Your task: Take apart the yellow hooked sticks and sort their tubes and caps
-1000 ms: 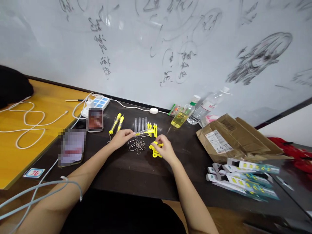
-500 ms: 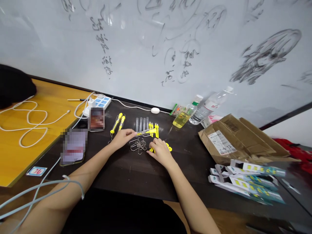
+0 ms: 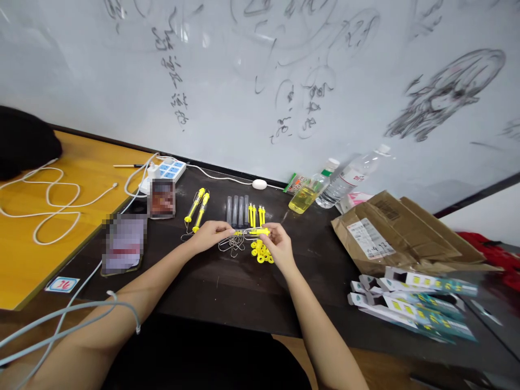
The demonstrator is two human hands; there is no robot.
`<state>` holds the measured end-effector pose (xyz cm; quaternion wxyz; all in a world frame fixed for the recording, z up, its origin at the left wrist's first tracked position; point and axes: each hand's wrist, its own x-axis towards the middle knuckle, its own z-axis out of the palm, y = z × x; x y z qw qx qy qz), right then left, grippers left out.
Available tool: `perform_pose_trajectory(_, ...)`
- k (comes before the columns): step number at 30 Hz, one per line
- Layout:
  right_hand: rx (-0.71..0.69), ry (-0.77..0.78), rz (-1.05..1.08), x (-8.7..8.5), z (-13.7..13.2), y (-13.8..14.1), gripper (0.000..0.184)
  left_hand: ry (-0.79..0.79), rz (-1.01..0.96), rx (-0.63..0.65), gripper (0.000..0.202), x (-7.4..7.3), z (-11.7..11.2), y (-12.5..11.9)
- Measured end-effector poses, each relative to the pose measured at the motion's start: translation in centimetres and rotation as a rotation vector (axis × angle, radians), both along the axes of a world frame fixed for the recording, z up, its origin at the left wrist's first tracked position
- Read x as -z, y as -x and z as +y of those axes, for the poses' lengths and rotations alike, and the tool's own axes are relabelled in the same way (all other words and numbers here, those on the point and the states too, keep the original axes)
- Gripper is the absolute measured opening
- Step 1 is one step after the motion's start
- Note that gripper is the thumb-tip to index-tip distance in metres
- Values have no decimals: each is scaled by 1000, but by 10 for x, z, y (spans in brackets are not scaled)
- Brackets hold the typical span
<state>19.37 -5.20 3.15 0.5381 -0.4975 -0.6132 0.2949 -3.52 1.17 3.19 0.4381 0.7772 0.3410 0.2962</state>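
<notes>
My left hand pinches the left end of a partly assembled spring scale, a yellow and clear rod with a wire loop along it. My right hand has its fingers closed on the yellow right end. Below the rod lies a tangle of metal hooks. Beside it, under my right hand, is a heap of small yellow rings. Several clear tubes stand in a row behind, next to several yellow rods. Two yellow spring scales with hooks lie to the left.
On the left are a phone, a power strip and cables. A bottle of yellow liquid and a water bottle stand at the back right. A cardboard package and flattened boxes lie right.
My right hand has moved up from the yellow rings to the right end of the spring scale. The rings now show uncovered. My left hand has shifted slightly right and down, still holding.
</notes>
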Motion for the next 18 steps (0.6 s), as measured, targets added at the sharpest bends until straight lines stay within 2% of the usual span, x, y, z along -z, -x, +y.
perform_pose_trajectory(2, 9, 24, 16, -1, -1, 0, 27, 75, 38, 84, 40, -1, -3, 0)
perform_pose_trajectory(5, -56, 61, 70, -2, -3, 2, 28, 214, 34, 222, 38, -2, -9, -1)
perform_pose_trajectory(9, -194, 105, 84, 0, -8, 13, 27, 315, -44, 292, 37, 1, -19, -8)
perform_pose_trajectory(14, -254, 110, 29, 5, -9, 23, 26, 346, -136, 273, 41, 8, -27, -16)
perform_pose_trajectory(16, -205, 82, -8, 6, -9, 23, 31, 365, -175, 232, 41, 11, -28, -19)
perform_pose_trajectory(18, -78, 39, -80, 6, -10, 23, 32, 386, -189, 188, 41, 13, -28, -21)
